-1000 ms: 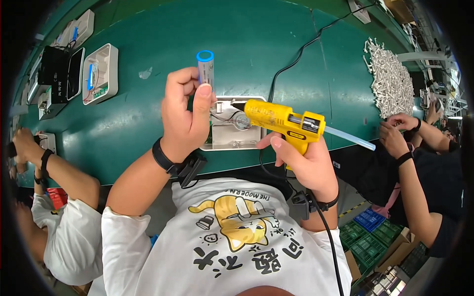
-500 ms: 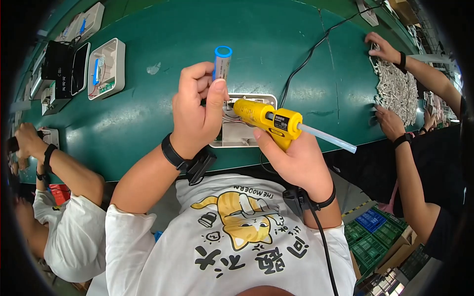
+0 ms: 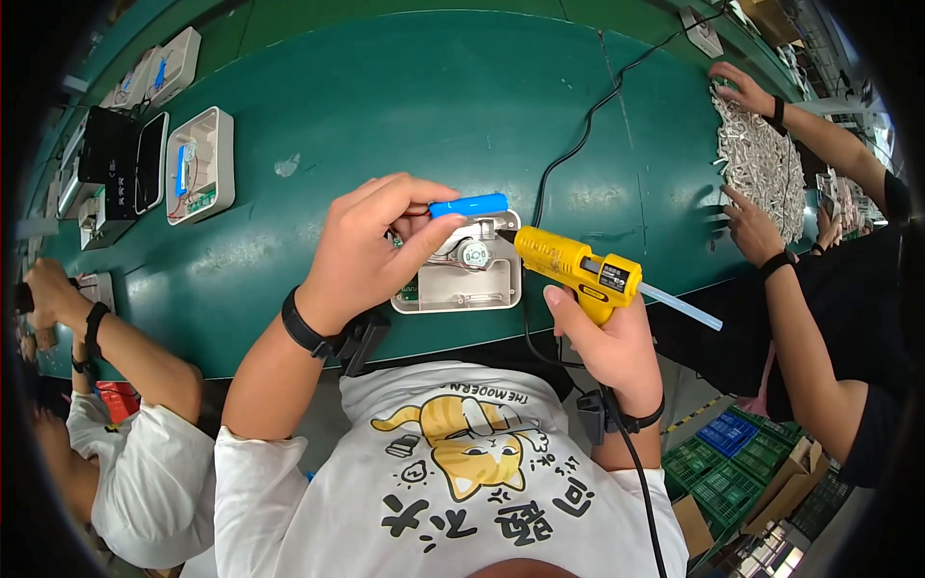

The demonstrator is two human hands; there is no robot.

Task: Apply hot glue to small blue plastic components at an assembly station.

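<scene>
So the left hand (image 3: 371, 246) has its grip pinched on a blue battery (image 3: 468, 205), thumb on the near side and fingers around the other, with the battery held roughly level, pointing right, over the far edge of an open white box (image 3: 467, 294). The right hand (image 3: 621, 352) has its grip wrapped around the handle of a yellow glue gun (image 3: 568, 265), nose aimed left at the box's far right corner; can't tell if the tip's actually touching anything. A clear glue stick (image 3: 684, 306) pokes out the back of the gun. Inside the box there's a round metal part (image 3: 474, 253) with some wires next to it. The box sits on a green tabletop (image 3: 337, 125), with a black cable (image 3: 578, 144) running past it. Over to the left is another open box (image 3: 224, 164), and a co-worker's hands are at a heap of small white parts (image 3: 761, 173) on the right.
</scene>
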